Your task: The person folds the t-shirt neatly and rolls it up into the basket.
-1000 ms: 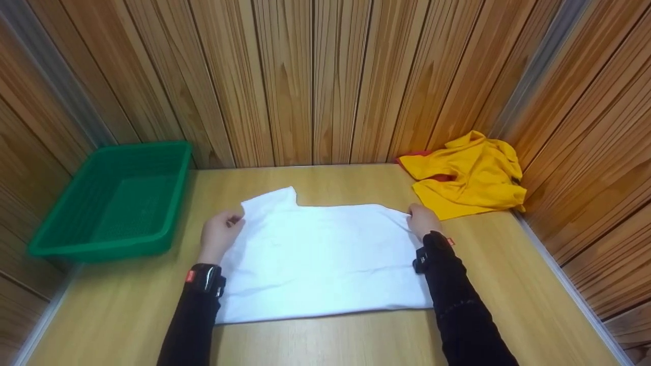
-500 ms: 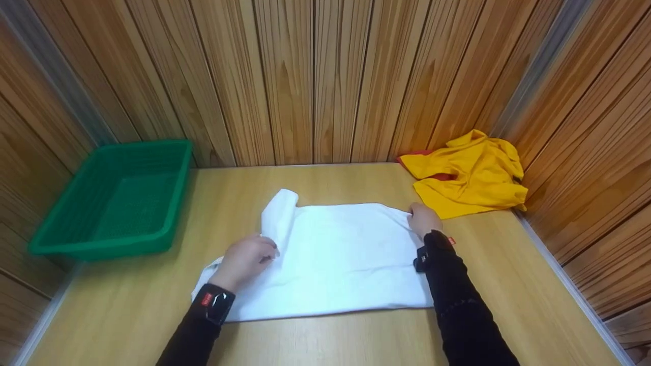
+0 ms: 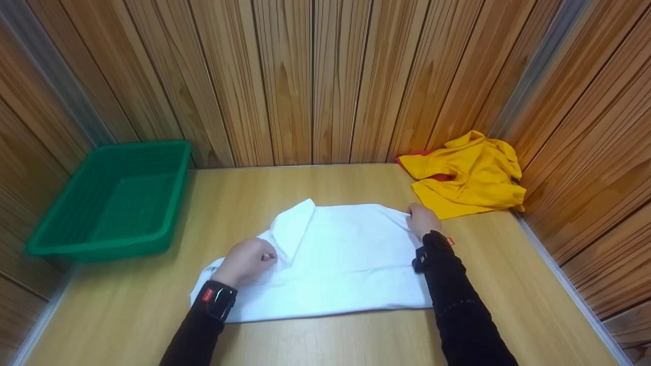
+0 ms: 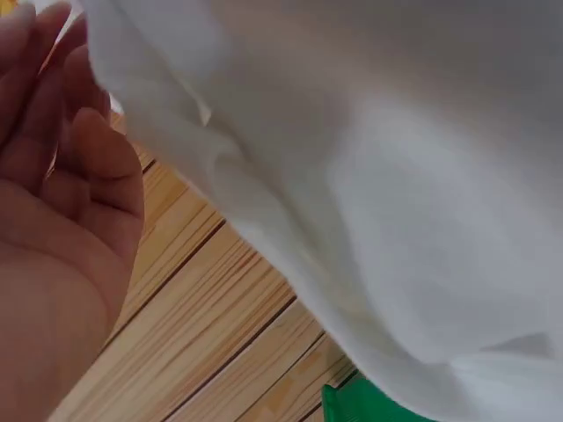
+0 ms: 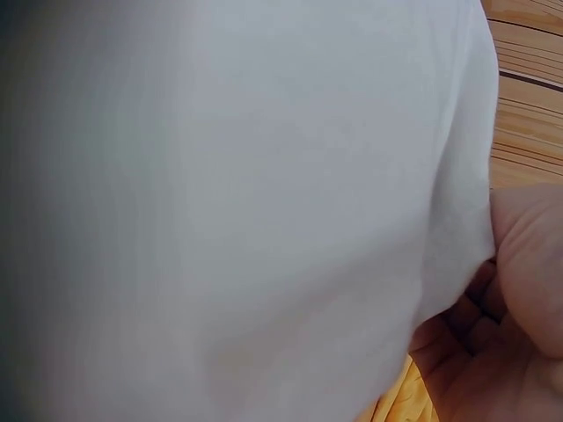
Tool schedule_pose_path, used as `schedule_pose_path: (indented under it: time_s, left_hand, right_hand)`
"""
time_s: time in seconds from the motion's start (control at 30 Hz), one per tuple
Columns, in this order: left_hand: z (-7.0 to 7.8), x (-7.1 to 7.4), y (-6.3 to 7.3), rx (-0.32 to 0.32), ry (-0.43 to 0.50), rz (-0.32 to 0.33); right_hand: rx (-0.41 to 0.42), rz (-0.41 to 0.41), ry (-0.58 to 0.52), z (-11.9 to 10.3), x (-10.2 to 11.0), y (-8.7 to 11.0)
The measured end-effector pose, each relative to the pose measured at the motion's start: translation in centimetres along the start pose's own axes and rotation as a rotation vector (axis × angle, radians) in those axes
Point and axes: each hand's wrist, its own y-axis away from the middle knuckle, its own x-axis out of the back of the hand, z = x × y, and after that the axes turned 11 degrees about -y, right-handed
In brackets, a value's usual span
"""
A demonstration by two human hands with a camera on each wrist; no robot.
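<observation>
A white shirt (image 3: 346, 254) lies doubled over on the wooden table, its near hem roughly level. At its left, the sleeve flap (image 3: 295, 226) is turned inward over the body in a pointed fold. Over the shirt's left part hovers my left hand (image 3: 249, 262), fingers loosely curled beside that fold; in the left wrist view, raised cloth (image 4: 422, 176) hangs next to these fingers with none plainly gripped. My right hand (image 3: 423, 220) pinches the far right corner of the shirt. Its fingertips are partly hidden behind the cloth in the right wrist view.
A green plastic basket (image 3: 107, 244) stands at the left. Crumpled yellow clothing (image 3: 473, 178) with some red beneath it lies at the back right, close to my right hand. Wood-panelled walls (image 3: 335, 86) enclose the table (image 3: 325, 340) at the back and sides.
My left hand has moved right and nearer, carrying the shirt's left edge inward. The sleeve flap has tipped over to the right onto the body. My right hand has stayed at its corner.
</observation>
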Motion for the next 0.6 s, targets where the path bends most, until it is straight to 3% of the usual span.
schedule_pose_path:
  time_s: [0.13, 0.27, 0.43, 0.6]
  left_hand:
    - [-0.1, 0.9, -1.1, 0.062, 0.010, 0.136]
    - [-0.4, 1.3, -2.5, 0.226, 0.061, 0.213]
    - [-0.9, 1.0, -4.0, 0.406, 0.176, 0.210]
    - [-1.4, 0.1, -4.9, 0.504, 0.197, 0.169]
  right_hand:
    - [0.009, -0.003, 0.017, 0.0, 0.1, 0.1]
    - [0.000, -0.006, 0.015, -0.1, 0.3, 0.2]
    - [-0.016, -0.008, 0.009, -0.1, 0.3, 0.1]
    - [0.013, 0.009, 0.015, -0.2, 0.1, 0.3]
